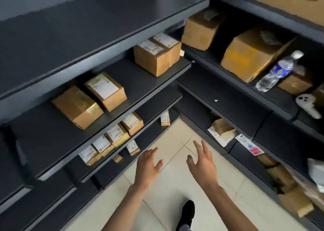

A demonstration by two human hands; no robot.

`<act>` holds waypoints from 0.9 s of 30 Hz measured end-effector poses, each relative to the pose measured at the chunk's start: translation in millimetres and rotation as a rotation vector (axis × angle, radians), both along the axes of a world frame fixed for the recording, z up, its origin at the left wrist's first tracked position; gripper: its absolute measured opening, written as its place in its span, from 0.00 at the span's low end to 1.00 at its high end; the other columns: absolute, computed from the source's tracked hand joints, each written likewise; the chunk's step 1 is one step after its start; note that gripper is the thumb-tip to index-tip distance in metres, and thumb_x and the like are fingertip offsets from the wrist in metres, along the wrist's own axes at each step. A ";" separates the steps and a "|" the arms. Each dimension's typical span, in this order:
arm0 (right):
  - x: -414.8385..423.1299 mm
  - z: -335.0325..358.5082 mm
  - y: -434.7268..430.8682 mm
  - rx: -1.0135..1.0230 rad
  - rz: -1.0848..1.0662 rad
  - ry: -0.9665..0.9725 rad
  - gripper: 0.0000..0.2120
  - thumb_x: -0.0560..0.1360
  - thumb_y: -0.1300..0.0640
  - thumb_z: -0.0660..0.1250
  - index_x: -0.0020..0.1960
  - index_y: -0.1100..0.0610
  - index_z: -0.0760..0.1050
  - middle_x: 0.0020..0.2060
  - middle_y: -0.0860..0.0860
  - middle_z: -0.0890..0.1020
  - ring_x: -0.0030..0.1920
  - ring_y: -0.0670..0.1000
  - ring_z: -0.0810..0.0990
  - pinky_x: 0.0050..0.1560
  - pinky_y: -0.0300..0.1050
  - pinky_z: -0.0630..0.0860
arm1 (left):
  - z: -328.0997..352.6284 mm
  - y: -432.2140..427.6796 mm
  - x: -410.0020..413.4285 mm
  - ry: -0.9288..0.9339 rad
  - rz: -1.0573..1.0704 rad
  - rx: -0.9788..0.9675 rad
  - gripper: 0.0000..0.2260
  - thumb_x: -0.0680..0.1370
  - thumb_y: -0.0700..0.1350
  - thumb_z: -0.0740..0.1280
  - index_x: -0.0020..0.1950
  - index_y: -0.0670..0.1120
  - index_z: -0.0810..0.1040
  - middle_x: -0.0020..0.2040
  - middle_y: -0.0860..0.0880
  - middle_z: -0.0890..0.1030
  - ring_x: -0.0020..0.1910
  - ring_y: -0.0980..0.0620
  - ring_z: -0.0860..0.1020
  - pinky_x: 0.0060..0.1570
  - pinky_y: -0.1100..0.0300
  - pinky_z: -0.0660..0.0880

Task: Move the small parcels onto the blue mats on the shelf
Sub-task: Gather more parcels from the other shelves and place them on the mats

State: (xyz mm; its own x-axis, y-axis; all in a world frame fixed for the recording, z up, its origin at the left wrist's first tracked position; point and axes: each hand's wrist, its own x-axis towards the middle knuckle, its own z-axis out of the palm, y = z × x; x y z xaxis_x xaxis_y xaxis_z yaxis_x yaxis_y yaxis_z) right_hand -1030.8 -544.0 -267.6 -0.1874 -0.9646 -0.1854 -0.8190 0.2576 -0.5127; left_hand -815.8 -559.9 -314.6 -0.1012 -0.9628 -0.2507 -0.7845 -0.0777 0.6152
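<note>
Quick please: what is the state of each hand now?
Left hand: open, holding nothing.
Right hand: open, holding nothing.

On the right-hand shelving I see a clear water bottle [278, 71] with a blue label leaning beside a large cardboard box [252, 55]. Just past it sits a white plush toy [306, 104] at the shelf edge. Below, I see pale floor tiles [157, 195] and a black shoe [188, 211].

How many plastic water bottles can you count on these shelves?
1. The water bottle leans tilted on the right-hand shelf, beside a large cardboard box. Others may be hidden behind boxes or outside the view.
</note>
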 end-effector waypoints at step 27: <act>16.5 -600.7 -356.4 -0.221 0.263 0.043 0.34 0.74 0.43 0.65 0.76 0.50 0.57 0.76 0.55 0.59 0.73 0.59 0.60 0.65 0.56 0.69 | -561.1 -288.4 19.7 -0.341 0.349 -0.232 0.35 0.76 0.61 0.66 0.78 0.54 0.55 0.78 0.42 0.57 0.76 0.39 0.55 0.71 0.36 0.60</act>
